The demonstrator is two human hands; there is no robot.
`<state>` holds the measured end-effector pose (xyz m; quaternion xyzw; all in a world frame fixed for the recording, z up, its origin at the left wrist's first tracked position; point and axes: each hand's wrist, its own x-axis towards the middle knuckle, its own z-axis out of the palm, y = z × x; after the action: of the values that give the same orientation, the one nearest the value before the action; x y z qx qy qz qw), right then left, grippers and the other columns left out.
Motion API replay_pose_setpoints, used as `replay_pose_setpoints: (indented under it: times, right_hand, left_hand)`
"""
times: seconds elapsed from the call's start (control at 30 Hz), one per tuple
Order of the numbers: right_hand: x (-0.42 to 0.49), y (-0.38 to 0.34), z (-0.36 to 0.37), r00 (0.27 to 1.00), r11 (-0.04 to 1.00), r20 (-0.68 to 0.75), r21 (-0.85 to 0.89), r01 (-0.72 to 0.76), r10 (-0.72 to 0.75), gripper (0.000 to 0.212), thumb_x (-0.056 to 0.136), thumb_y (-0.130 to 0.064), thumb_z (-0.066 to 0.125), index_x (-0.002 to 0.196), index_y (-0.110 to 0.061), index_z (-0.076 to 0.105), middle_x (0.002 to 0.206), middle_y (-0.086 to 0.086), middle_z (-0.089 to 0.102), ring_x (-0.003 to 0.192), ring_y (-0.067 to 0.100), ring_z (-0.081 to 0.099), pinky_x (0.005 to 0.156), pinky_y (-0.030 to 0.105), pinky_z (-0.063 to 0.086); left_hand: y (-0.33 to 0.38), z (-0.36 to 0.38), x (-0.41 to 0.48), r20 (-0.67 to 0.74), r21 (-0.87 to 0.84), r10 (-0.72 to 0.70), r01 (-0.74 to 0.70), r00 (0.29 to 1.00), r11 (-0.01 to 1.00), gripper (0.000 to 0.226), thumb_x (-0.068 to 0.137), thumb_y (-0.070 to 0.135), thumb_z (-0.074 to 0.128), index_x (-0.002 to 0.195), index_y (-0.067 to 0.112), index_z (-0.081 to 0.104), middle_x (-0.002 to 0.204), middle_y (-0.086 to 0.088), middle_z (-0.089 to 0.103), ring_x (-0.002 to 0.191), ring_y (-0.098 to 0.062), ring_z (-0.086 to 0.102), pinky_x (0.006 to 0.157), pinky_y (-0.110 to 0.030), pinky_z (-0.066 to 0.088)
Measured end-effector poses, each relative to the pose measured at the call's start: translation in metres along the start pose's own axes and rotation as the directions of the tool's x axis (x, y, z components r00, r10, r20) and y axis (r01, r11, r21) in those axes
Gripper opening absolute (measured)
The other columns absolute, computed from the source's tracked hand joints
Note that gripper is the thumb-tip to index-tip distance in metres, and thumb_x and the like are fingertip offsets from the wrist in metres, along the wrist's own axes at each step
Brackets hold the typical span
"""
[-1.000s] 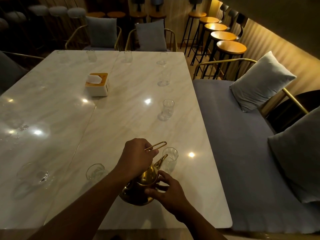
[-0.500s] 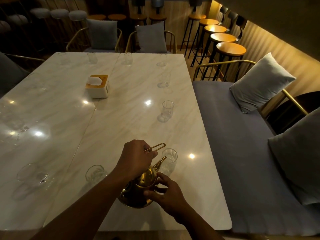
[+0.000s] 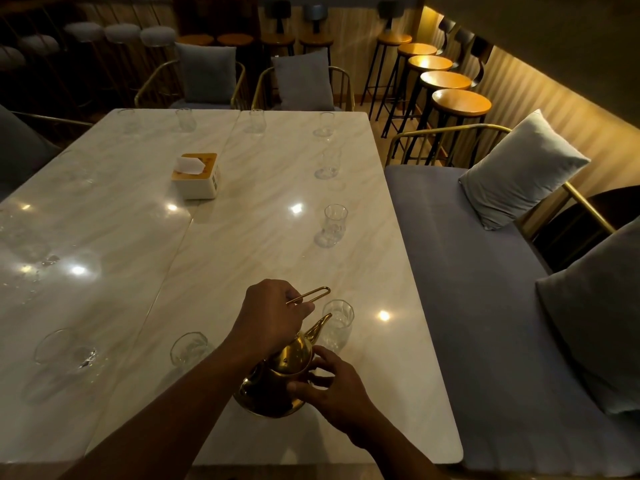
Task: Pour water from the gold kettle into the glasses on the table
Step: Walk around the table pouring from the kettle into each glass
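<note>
At the near edge of the marble table [image 3: 242,220], the fingers [image 3: 302,308] of the left hand [image 3: 272,317] are curled tight round the thin looped handle [image 3: 313,293] of the gold kettle [image 3: 277,379], which is tipped forward. The right hand [image 3: 334,389] comes in at 4 o'clock of the kettle. Its fingers [image 3: 323,358] and thumb are bent round the shiny belly, holding it steady.

The spout [image 3: 320,323] points to 1 o'clock, its tip right at the rim of the nearest glass [image 3: 339,323]. Whether water is running cannot be told in the dim light.

At 9 o'clock of the kettle stands a second glass [image 3: 188,348], near but apart from it, and farther out the same way is a third glass [image 3: 65,355]. Toward 12 o'clock a mid-table glass [image 3: 333,225] stands well apart from the kettle, with another glass [image 3: 329,164] beyond it and the far glasses [image 3: 325,124] along the table's far edge.

A tissue box [image 3: 197,174] sits at 11 o'clock, a white tissue sticking up from it.

Off the table at 3 o'clock lies a grey bench [image 3: 485,306] with a pale cushion [image 3: 519,168]. Far off at 1 o'clock runs a row of round wooden bar stools [image 3: 460,102].
</note>
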<state>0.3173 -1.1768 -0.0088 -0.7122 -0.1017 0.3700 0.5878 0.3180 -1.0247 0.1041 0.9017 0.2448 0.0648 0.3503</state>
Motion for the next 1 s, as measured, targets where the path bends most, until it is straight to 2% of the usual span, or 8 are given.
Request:
replay_pose_setpoints:
  times: [0.23,0.43,0.6,0.8,1.0]
  right_hand:
    - [0.0017,0.0013,0.001,1.0,0.999,-0.009,-0.032,-0.01,0.01,0.065,0.069,-0.046,0.089,0.119,-0.055,0.047,0.119,-0.02,0.058,0.103,0.007,0.062,0.078,0.019,0.055]
    - [-0.0007,0.0026,0.0006,1.0,1.0,0.005,-0.022,-0.003,0.003,0.058,0.069,-0.043,0.09,0.108,-0.06,0.051,0.114,-0.025,0.058,0.095,-0.001,0.063,0.075,0.017,0.056]
    - [-0.0015,0.0035,0.0006,1.0,1.0,-0.002,-0.019,-0.002,0.002,0.063,0.068,-0.043,0.091,0.114,-0.057,0.051,0.118,-0.017,0.061,0.099,0.005,0.064,0.082,0.023,0.058]
    - [0.0,0.0039,-0.0003,1.0,0.999,0.0,-0.039,0.004,-0.004,0.062,0.068,-0.042,0.091,0.112,-0.059,0.051,0.117,-0.018,0.061,0.109,0.012,0.065,0.093,0.033,0.06]
    - [0.0003,0.0023,0.0,1.0,0.998,0.009,-0.066,0.011,-0.01,0.061,0.069,-0.043,0.091,0.114,-0.057,0.051,0.117,-0.021,0.06,0.102,0.005,0.064,0.083,0.022,0.058]
  left_hand:
    - [-0.0002,-0.0009,-0.0012,0.0,-0.002,-0.003,0.003,1.0,1.0,0.03,0.08,0.035,0.075,0.098,0.011,0.073,0.089,-0.001,0.071,0.068,-0.001,0.058,0.056,-0.013,0.04]
    - [0.0005,-0.0019,-0.0033,-0.012,-0.013,-0.017,0.016,1.0,1.0,0.027,0.078,0.036,0.076,0.092,0.012,0.074,0.07,0.01,0.061,0.065,0.002,0.057,0.055,-0.014,0.04]
    - [0.0031,-0.0024,-0.0056,-0.007,-0.009,-0.02,0.02,1.0,1.0,0.027,0.079,0.036,0.076,0.093,0.012,0.073,0.067,0.01,0.061,0.063,0.001,0.058,0.054,-0.014,0.039]
    - [0.0043,-0.0041,-0.0066,-0.013,-0.012,-0.027,0.027,1.0,1.0,0.026,0.079,0.036,0.076,0.091,0.013,0.072,0.067,0.013,0.06,0.063,0.002,0.058,0.054,-0.013,0.039]
    - [0.0012,-0.0049,-0.0069,-0.008,-0.017,-0.025,0.025,1.0,1.0,0.027,0.079,0.036,0.076,0.092,0.013,0.073,0.07,0.01,0.062,0.066,0.001,0.058,0.054,-0.013,0.039]
